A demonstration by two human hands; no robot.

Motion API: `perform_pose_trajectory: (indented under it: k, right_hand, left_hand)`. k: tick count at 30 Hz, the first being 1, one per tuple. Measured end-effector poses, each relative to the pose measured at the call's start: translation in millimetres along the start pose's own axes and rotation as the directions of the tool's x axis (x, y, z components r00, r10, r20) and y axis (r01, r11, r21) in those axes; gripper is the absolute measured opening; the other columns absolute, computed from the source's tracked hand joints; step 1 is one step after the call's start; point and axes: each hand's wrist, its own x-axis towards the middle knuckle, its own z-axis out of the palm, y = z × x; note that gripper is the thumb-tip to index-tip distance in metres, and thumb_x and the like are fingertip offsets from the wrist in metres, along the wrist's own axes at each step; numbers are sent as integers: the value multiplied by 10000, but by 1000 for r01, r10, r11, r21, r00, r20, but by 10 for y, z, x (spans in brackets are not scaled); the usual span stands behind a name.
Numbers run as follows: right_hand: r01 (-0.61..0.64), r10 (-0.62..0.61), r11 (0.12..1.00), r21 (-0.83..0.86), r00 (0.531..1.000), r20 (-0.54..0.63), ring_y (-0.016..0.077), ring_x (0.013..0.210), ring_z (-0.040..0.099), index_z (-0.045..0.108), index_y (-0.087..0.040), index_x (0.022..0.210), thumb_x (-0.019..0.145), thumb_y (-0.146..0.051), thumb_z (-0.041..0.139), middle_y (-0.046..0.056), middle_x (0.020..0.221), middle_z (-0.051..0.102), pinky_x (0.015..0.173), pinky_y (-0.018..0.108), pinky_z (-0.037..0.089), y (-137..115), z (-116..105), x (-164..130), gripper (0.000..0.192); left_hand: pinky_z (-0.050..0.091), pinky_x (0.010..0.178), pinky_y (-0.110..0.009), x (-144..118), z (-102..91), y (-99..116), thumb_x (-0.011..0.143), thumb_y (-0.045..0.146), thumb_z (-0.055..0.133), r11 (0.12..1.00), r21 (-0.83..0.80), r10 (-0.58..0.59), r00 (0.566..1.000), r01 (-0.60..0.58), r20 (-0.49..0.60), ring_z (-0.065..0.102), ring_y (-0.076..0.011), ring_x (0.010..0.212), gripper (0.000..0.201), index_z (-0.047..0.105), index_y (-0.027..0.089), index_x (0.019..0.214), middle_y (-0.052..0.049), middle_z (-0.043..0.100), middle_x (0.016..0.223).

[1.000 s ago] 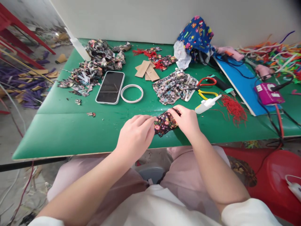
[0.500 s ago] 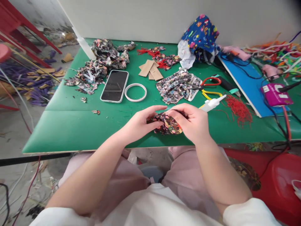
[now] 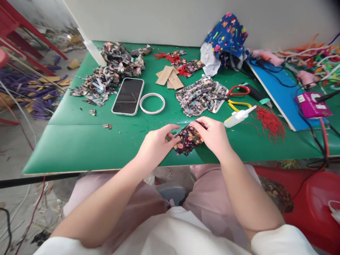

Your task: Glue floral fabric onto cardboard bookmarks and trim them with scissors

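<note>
At the far left of the green table (image 3: 79, 141) we see a heap of floral fabric scraps (image 3: 106, 76), and just beside it a phone (image 3: 128, 96) lying face up with a dark screen. Next to the phone lies a white ring (image 3: 152, 103), and behind the ring there are some brown cardboard strips (image 3: 169, 77).

Near the front edge of the table, in the middle, our left hand (image 3: 155, 147) is partly closed, and its fingertips (image 3: 174, 139) pinch the left edge of a small dark floral cloth piece (image 3: 188, 138). The cloth piece rests on the table between both hands. Our right hand (image 3: 214, 136) grips its upper right side with curled fingers (the thumb is hidden under the cloth, so we cannot tell exactly how it holds).

Behind the cloth piece lies a pile of light floral fabric (image 3: 199, 96), and to its right are scissors with red and yellow handles (image 3: 235, 97). A white glue bottle (image 3: 239, 116) lies on its side near the right hand, not touching it. Further right we see a bunch of red threads (image 3: 269, 122), a blue board (image 3: 276, 92), and a pink device (image 3: 312, 105) with cables.
</note>
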Motion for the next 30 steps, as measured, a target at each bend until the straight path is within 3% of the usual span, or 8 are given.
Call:
perform_pose_trajectory:
  k: [3,16,22,26,30]
  right_hand:
    - [-13,15,994,-110,1000,19,165,678,635,667,-209,786,845,-390,526,12,738,704,605,252,398,32,29,21,237]
    - [-31,34,979,-201,999,11,173,667,637,667,-225,817,858,-417,498,20,733,706,595,249,383,61,49,8,260]
    - [-31,32,966,-257,999,0,197,687,644,672,-229,828,857,-438,488,32,754,713,594,263,375,82,61,22,279]
    - [-19,18,963,-267,1000,-6,201,698,646,675,-231,837,861,-441,476,37,767,716,600,268,378,93,70,24,290]
    - [-19,16,954,-298,1000,-14,201,684,642,674,-232,844,864,-444,467,42,761,716,599,270,376,85,67,23,297]
  left_hand:
    - [397,572,-234,18,-12,1,797,339,582,989,141,45,997,-36,-64,530,-109,564,302,615,264,1088,32,647,745]
    - [401,588,-237,139,-40,-82,787,357,599,982,188,42,994,-23,-99,541,-117,590,308,618,267,1081,33,665,782]
    - [443,646,-243,101,-232,-69,847,342,489,977,209,97,955,-38,-279,566,-115,653,322,595,233,1132,-16,664,959]
    - [486,742,-281,38,-225,-67,874,287,441,943,311,189,957,-116,-218,618,-176,861,305,620,198,1104,-55,657,1028]
    - [472,905,-352,-16,-56,-53,895,263,433,858,444,344,931,-259,-122,598,-219,1016,303,643,152,1082,-80,665,1080]
